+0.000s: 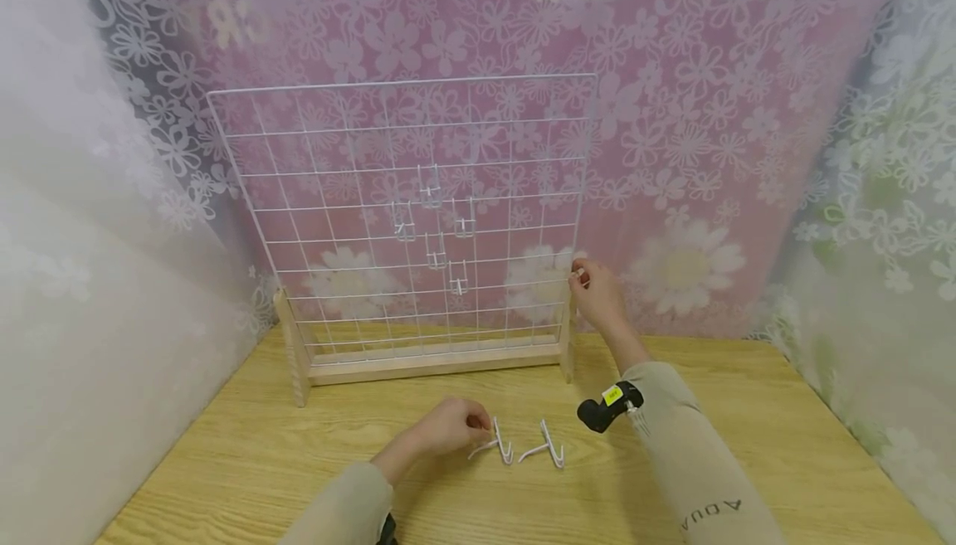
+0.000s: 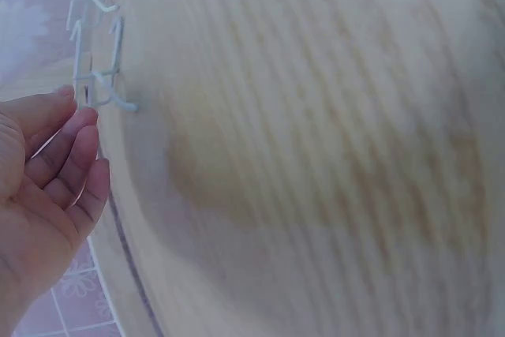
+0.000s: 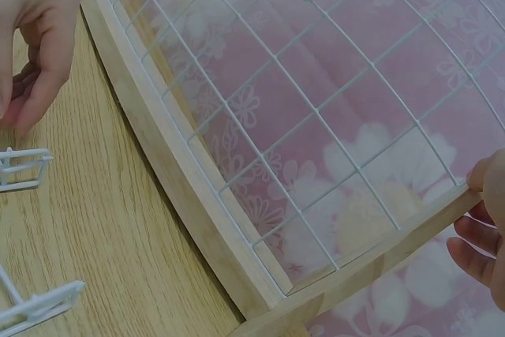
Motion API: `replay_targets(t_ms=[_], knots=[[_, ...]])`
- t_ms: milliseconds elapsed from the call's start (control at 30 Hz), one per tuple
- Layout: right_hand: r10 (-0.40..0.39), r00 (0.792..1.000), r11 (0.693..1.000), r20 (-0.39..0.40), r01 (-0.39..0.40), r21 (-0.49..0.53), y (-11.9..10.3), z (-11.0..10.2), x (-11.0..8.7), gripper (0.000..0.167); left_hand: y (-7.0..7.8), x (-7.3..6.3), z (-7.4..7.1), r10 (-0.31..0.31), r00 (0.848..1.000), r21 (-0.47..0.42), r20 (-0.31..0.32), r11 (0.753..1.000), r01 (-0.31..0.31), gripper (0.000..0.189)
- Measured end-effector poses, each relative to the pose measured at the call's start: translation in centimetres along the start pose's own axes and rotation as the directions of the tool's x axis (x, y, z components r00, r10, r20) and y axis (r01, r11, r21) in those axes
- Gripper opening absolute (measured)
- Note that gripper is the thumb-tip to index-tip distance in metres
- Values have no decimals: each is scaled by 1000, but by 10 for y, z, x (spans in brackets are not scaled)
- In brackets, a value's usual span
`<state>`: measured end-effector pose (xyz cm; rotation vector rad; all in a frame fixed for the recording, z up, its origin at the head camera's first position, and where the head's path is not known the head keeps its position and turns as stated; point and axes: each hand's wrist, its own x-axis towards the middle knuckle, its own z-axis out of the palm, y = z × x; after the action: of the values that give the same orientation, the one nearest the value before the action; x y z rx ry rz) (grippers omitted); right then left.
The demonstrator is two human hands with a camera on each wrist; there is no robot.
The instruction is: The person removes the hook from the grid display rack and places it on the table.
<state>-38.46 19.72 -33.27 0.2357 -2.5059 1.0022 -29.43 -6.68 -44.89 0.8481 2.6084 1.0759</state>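
Observation:
A white wire grid panel (image 1: pixel 489 197) stands upright in a wooden stand (image 1: pixel 436 362). My right hand (image 1: pixel 600 296) holds the top of the stand's right post (image 3: pixel 379 254), thumb on one side and fingers on the other. Down on the table, my left hand (image 1: pixel 451 427) reaches to a white wire hook (image 1: pixel 502 443), its loosely bent fingertips right at the wire. The left wrist view shows the thumb and forefinger beside this hook (image 2: pixel 96 76). To its right lies a second white hook (image 1: pixel 551 445), prong pointing left.
Several white hooks (image 1: pixel 436 253) hang on the middle of the grid. The wood-grain table (image 1: pixel 709 412) reaches to flowered pink cloth (image 1: pixel 672 155) behind, with pale cloth sides. A black wrist camera (image 1: pixel 608 408) sits on the right sleeve.

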Motion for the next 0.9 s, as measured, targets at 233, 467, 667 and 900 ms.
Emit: replay_targets(t_ms=[233, 467, 667, 900], knots=[[2, 1000, 1000, 0, -2, 2, 2, 0, 0, 29, 4, -1, -13, 17, 999, 37, -48, 999, -15, 9], [-8, 1000, 1000, -4, 8, -6, 2, 1, 0, 29, 3, 0, -26, 50, 989, 37, -141, 998, -45, 17], [-15, 1000, 1000, -16, 14, -4, 3, 2, 0, 28, 3, -1, -39, 27, 972, -51, -235, 998, -40, 17], [-10, 1000, 1000, -13, 10, 10, 2, 1, 0, 29, 5, 1, -53, -20, 942, -145, -334, 989, -31, 14]])
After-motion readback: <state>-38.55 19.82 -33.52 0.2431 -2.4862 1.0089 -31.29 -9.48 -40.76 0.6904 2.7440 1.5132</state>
